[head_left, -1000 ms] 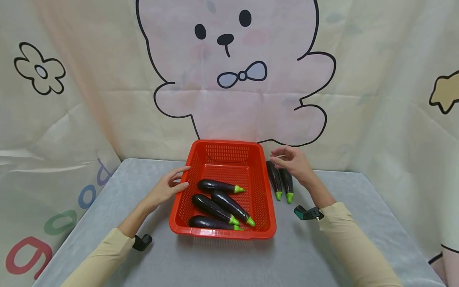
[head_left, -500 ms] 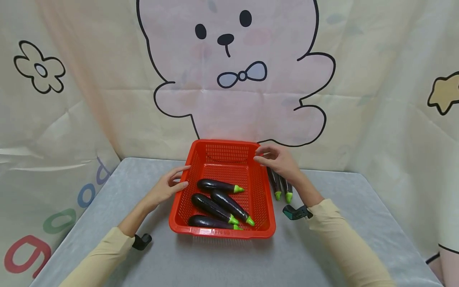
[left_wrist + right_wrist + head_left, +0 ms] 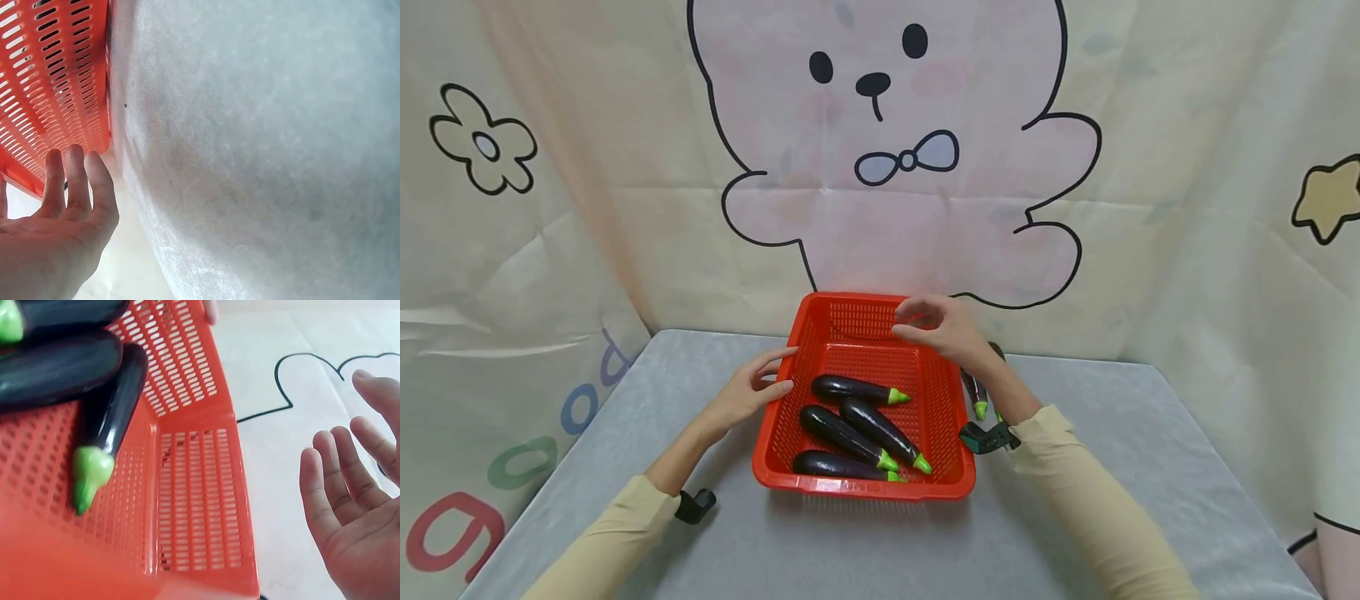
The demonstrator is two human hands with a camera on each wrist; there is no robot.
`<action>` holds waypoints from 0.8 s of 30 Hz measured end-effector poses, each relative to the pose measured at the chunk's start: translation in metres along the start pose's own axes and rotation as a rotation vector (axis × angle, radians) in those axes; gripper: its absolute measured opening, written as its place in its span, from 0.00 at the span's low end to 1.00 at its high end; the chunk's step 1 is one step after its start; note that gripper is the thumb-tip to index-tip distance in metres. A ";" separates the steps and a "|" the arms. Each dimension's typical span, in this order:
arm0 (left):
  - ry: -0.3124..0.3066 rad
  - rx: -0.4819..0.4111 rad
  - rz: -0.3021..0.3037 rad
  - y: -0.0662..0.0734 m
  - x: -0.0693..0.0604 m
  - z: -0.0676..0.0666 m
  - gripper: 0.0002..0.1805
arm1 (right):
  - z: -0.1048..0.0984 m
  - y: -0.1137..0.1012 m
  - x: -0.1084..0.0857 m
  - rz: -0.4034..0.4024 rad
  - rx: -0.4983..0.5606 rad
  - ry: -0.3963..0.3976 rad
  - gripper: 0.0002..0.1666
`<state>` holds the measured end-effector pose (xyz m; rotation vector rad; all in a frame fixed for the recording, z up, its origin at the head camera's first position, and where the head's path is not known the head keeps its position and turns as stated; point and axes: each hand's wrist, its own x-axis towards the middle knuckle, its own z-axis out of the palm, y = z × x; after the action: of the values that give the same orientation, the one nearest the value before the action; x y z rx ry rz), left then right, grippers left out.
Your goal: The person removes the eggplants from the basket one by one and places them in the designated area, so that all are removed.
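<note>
Several dark, glossy eggplants (image 3: 838, 434) with green stem ends lie in the red plastic basket (image 3: 958, 482), gathered toward its front and left. My left hand (image 3: 741, 398) touches the basket's left rim. In the left wrist view its fingers (image 3: 76, 181) extend against the slotted side wall. Over the basket's back right part hovers my right hand (image 3: 947, 331), its fingers loosely bent and holding nothing. In the right wrist view that palm (image 3: 369, 544) is bare, beyond the basket's rim. Outside the basket, two more eggplants (image 3: 976, 395) lie on the right, partly covered by my right hand and forearm.
The basket stands on a table with a grey cloth (image 3: 1075, 467). Behind it hangs a pale curtain (image 3: 1150, 125) printed with a cartoon bear, close to the table's back edge. A black wrist camera (image 3: 988, 437) sits under each forearm.
My right hand has moved left, from above the two eggplants beside the basket to over the basket's back right part. The left hand and the eggplants stay where they were.
</note>
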<state>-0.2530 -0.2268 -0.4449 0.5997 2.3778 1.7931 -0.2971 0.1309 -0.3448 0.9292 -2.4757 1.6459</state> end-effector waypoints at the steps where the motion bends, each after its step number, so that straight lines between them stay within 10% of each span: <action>1: -0.001 0.001 0.001 0.000 0.000 0.000 0.34 | 0.002 -0.003 0.002 -0.008 0.010 -0.005 0.17; 8: 0.000 -0.001 -0.012 -0.001 0.001 -0.001 0.34 | 0.016 -0.029 0.009 -0.033 0.028 -0.031 0.16; 24: -0.009 -0.006 -0.006 0.001 0.001 -0.001 0.34 | 0.046 0.024 0.036 0.072 0.094 -0.073 0.21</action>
<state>-0.2538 -0.2273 -0.4436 0.5979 2.3647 1.7909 -0.3249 0.0822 -0.3730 0.9366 -2.5264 1.7959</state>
